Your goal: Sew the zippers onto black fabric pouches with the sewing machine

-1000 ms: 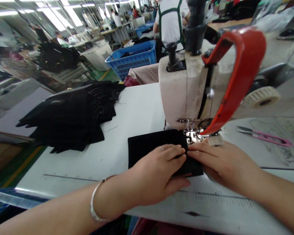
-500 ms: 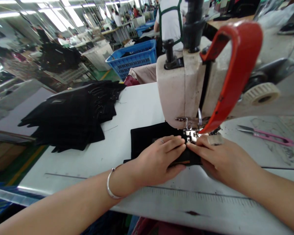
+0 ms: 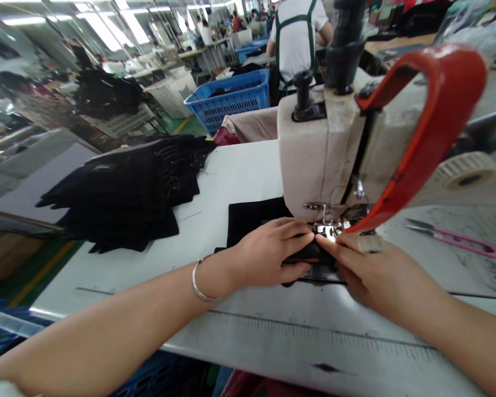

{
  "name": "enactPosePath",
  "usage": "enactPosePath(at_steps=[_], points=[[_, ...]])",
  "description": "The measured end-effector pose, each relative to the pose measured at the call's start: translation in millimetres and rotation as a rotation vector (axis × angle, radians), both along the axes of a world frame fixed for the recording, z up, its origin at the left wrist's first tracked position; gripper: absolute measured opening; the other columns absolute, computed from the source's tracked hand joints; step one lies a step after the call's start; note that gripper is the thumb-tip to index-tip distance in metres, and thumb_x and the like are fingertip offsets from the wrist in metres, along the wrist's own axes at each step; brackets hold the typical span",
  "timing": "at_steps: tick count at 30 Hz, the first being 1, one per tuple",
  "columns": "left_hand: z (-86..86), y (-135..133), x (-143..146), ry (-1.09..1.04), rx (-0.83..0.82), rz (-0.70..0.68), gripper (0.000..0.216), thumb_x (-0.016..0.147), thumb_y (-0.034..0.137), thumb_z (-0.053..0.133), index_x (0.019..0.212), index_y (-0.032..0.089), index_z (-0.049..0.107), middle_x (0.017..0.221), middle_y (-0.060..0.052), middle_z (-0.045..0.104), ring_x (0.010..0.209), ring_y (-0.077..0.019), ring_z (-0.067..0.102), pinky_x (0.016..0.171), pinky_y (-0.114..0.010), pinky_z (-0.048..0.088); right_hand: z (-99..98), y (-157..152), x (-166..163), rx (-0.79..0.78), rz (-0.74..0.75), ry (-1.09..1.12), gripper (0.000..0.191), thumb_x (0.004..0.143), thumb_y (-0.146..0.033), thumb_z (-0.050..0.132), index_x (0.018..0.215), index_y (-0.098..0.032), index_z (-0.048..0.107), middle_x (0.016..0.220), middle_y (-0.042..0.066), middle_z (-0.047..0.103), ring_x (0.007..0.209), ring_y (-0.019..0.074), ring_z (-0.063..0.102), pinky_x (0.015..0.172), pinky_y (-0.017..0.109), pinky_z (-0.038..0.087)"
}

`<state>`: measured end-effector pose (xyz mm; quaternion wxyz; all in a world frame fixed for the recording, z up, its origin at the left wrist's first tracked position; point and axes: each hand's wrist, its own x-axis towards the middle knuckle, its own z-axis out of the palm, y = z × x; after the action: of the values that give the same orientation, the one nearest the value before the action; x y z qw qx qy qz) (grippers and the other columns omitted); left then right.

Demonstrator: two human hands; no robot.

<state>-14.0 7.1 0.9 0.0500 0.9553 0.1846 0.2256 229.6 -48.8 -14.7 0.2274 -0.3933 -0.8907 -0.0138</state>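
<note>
A piece of black fabric (image 3: 248, 216) lies on the sewing machine's bed, its right part under the metal presser foot (image 3: 325, 230). My left hand (image 3: 268, 251) rests flat on the fabric, fingers stretched toward the foot and thumb apart near the front edge. A short line of orange stitching shows beside that thumb. Close against the foot's right side, my right hand (image 3: 367, 264) has its index fingertip on the fabric and the other fingers bent. It appears to grip the fabric's right edge, though the hand partly hides this. Both index fingertips nearly meet in front of the foot.
The red curved guard (image 3: 438, 127) arches over the machine head (image 3: 303, 160). Pink-handled thread snips (image 3: 458, 238) lie at the right. A stack of black fabric pieces (image 3: 124, 187) sits at the left. Beyond the table (image 3: 240, 165) stand a blue crate (image 3: 231, 99) and a person (image 3: 295, 41).
My left hand and the black fabric have shifted slightly away from me, and the orange stitching is nearer the foot. My right hand stays beside the foot. The whole view has shifted a little.
</note>
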Motion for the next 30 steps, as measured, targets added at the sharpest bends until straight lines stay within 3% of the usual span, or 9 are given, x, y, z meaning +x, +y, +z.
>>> enactPosePath(at_steps=[8, 14, 19, 23, 26, 28, 30], points=[[-3.9, 4, -2, 0.003, 0.018, -0.019, 0.040, 0.095, 0.037, 0.059, 0.126, 0.011, 0.060, 0.124, -0.016, 0.068, 0.117, -0.0270, 0.066, 0.102, -0.044, 0.058, 0.6, -1, 2, -0.013, -0.001, 0.028, 0.039, 0.092, -0.010, 0.046, 0.129, -0.012, 0.060, 0.115, 0.015, 0.069, 0.090, 0.0272, 0.067, 0.076, 0.041, 0.058], [3.4, 7, -2, 0.094, 0.120, -0.015, 0.042, 0.097, 0.043, 0.058, 0.124, 0.011, 0.061, 0.116, -0.015, 0.070, 0.108, -0.0272, 0.067, 0.098, -0.046, 0.058, 8.6, 5, 12, 0.023, -0.172, 0.094, 0.017, 0.095, -0.021, 0.052, 0.101, -0.013, 0.065, 0.101, 0.015, 0.068, 0.096, 0.0282, 0.064, 0.083, 0.041, 0.053], [14.4, 5, 0, 0.143, 0.315, -0.046, 0.021, 0.095, 0.018, 0.055, 0.111, 0.009, 0.066, 0.101, -0.011, 0.072, 0.091, -0.0224, 0.069, 0.083, -0.037, 0.060, 9.6, 14, 14, 0.041, -0.202, 0.027, 0.020, 0.098, -0.029, 0.052, 0.092, -0.016, 0.067, 0.089, 0.011, 0.066, 0.082, 0.0250, 0.062, 0.071, 0.037, 0.046], [12.9, 7, 0, 0.099, 0.193, 0.032, 0.020, 0.089, 0.012, 0.054, 0.104, 0.012, 0.067, 0.098, -0.010, 0.073, 0.092, -0.0215, 0.069, 0.085, -0.036, 0.060, 13.9, 14, 15, 0.021, -0.171, -0.028, 0.031, 0.099, -0.033, 0.053, 0.075, -0.019, 0.066, 0.073, 0.006, 0.063, 0.071, 0.0212, 0.057, 0.064, 0.034, 0.038], [8.5, 7, 2, 0.049, 0.117, 0.083, 0.021, 0.088, 0.016, 0.059, 0.107, 0.014, 0.067, 0.101, -0.009, 0.073, 0.096, -0.0223, 0.069, 0.089, -0.039, 0.060, 14.7, 9, 11, 0.003, -0.056, 0.004, 0.032, 0.098, -0.034, 0.055, 0.070, -0.021, 0.063, 0.069, 0.003, 0.062, 0.070, 0.0208, 0.055, 0.068, 0.035, 0.037], [5.9, 4, 5, -0.020, 0.090, 0.114, 0.017, 0.090, 0.020, 0.062, 0.105, 0.015, 0.068, 0.099, -0.008, 0.074, 0.095, -0.0218, 0.070, 0.088, -0.038, 0.060, 12.9, 5, 4, 0.008, -0.023, 0.040, 0.025, 0.096, -0.034, 0.059, 0.075, -0.021, 0.062, 0.074, 0.004, 0.064, 0.075, 0.0221, 0.057, 0.071, 0.036, 0.039], [4.4, -1, 8, -0.087, 0.054, 0.170, 0.013, 0.091, 0.022, 0.064, 0.102, 0.016, 0.069, 0.096, -0.007, 0.074, 0.091, -0.0206, 0.070, 0.085, -0.036, 0.061, 10.6, 4, -3, 0.019, -0.088, 0.026, 0.017, 0.094, -0.034, 0.061, 0.087, -0.019, 0.063, 0.082, 0.006, 0.067, 0.076, 0.0232, 0.058, 0.069, 0.036, 0.039]])
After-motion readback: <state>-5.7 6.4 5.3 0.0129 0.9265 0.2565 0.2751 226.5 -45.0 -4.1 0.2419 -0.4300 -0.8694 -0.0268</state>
